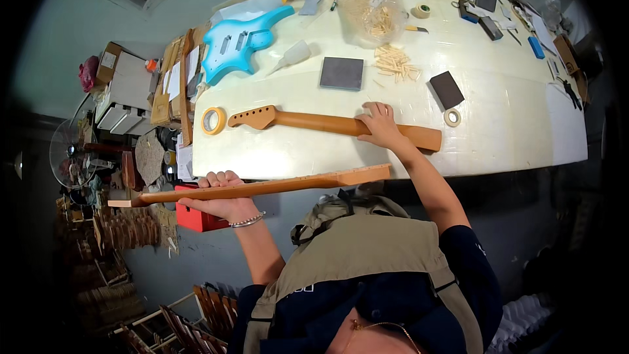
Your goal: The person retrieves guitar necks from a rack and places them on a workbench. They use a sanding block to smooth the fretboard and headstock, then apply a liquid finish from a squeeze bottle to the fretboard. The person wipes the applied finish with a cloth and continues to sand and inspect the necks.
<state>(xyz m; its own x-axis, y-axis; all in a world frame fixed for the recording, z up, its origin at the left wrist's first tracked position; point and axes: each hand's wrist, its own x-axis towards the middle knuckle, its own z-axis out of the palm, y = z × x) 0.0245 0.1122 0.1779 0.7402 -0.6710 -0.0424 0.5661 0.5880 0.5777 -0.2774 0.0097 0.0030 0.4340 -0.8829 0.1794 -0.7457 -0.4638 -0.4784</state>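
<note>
My left hand (223, 195) is wrapped round a wooden guitar neck (288, 185), held off the table in front of my apron with its headstock end to the left. On the table lies a second guitar neck (314, 122), its headstock with a row of peg holes pointing left. The fingers of my right hand (380, 124) curl over this second neck, toward its heel end. A roll of yellow tape (213, 120) sits just left of its headstock. Past its heel are a small tape roll (452, 117) and a dark block (447, 90).
A blue guitar body (239, 42) lies at the table's far left, near a white squeeze bottle (293, 54). Farther in are a grey square pad (341, 73), a pile of small wooden sticks (395, 63) and a plastic bag of sticks (380, 19). Racks of necks (203, 314) stand below left.
</note>
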